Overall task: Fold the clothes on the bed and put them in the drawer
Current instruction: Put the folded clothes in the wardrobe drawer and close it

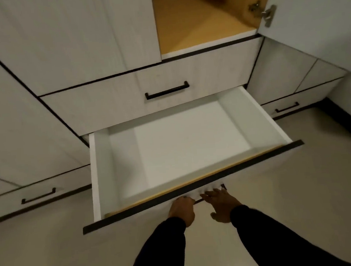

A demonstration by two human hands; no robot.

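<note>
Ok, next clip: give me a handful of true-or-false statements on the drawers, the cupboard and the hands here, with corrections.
1. The pulled-out white drawer holds folded clothes. False: no clothes show inside it.
2. The left hand grips the open drawer's black bar handle. True.
3. The drawer above, with its black bar handle, is pulled out too. False: it is shut.
4. The tan-lined cupboard compartment at top stands open. True.
5. The right hand grips a shirt. False: it holds nothing, fingers spread at the drawer front.
</note>
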